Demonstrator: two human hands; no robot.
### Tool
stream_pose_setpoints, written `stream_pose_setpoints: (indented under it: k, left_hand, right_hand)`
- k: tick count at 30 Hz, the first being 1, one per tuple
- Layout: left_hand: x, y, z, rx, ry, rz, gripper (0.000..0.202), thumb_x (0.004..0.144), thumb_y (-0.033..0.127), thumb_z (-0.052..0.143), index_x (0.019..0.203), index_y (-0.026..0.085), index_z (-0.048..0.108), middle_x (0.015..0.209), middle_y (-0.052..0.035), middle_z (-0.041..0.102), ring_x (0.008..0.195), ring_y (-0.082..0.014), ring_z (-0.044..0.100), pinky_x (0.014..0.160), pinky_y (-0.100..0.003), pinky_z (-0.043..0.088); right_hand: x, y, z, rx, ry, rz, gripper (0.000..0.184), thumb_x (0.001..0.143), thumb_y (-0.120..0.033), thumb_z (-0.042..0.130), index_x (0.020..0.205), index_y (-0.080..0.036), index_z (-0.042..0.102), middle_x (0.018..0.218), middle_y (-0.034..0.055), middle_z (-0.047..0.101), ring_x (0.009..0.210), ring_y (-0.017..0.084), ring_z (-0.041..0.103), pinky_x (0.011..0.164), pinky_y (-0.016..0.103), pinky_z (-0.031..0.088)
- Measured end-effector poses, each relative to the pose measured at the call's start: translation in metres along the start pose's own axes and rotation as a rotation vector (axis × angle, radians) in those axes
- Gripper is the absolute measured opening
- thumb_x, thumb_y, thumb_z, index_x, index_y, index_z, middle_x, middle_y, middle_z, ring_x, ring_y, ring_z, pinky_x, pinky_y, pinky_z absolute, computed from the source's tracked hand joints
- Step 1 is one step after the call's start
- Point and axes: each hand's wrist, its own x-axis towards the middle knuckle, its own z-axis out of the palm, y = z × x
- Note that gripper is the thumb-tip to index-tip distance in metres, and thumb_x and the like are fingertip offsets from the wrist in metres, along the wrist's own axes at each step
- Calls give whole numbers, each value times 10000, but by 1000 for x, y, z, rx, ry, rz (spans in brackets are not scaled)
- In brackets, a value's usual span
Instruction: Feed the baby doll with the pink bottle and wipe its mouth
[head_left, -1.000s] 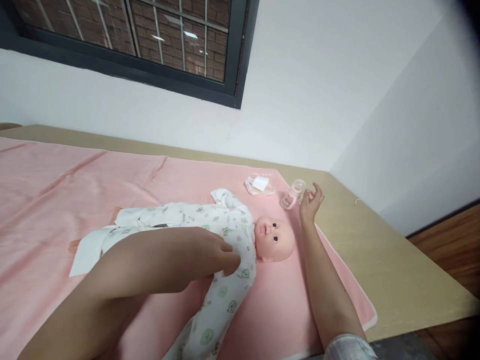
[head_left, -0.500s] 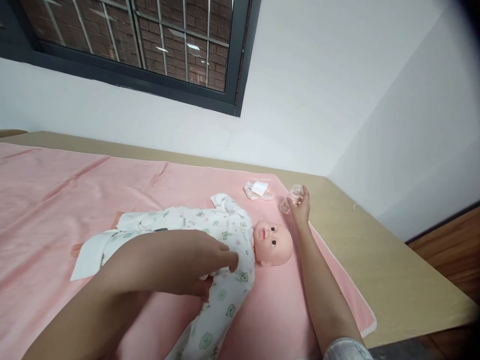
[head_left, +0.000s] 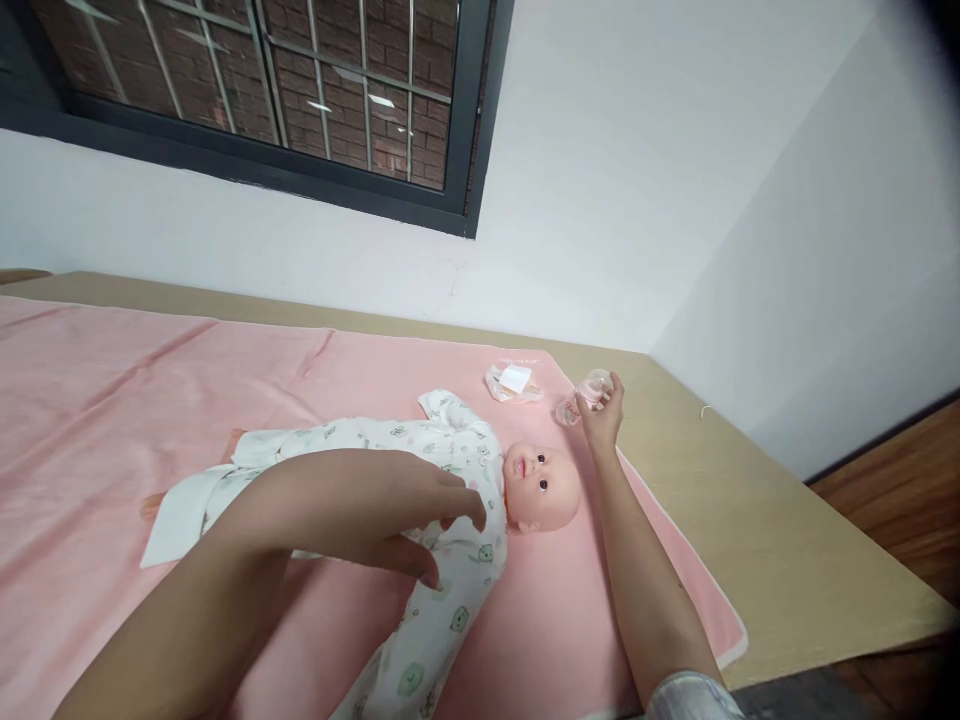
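While right hand [head_left: 603,418] grips bottle [head_left: 593,382], contents unclear, left hand [head_left: 397,500] spreads fingers above doll [head_left: 546,486].

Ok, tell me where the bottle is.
In the head view, right of centre: the bottle is in the right hand, just beyond the doll's head.

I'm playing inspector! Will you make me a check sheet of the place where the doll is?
Surface: creased pink blanket on a wood-coloured tabletop.
Things: doll lying on its back; clear bottle near its head.
Clutter: small clear packet with something white.
Hands: left hand over the doll's body, fingers apart, contact unclear; right hand gripping the bottle.
Cables: nothing certain; small white curved thing by the wall, unclear.
Surroundings: barred window, white walls.
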Motion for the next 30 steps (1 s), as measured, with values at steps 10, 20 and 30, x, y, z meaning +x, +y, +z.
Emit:
stream_pose_setpoints:
  k: [10,20,30]
  left_hand:
    - [23,-24,-14,-116,328,102,375,921,271,568,1293,291,527,1330,-18,543,1197,-212,520,988,-300,422]
    - [45,-28,2,-185,769,-29,614,899,378,616,1442,282,345,1413,-28,481,1226,-206,504,1034,-339,431]
    - [57,-35,4,-32,837,-124,543,750,199,679,1277,219,548,1257,-36,607,1098,-224,586,898,-347,476]
  right_hand:
    - [-8,-95,-11,436,-66,-84,862,702,-397,721,1427,-296,264,1359,123,467,1090,207,605,856,350,549]
    - [-85,-188,-10,687,-379,-191,847,738,-354,751,1436,-369,272,1375,79,477,1226,222,538,962,396,521]
    - [-114,-200,-3,699,-504,-167,787,736,-345,764,1399,-350,342,1460,52,404,1334,232,434,1022,411,503]
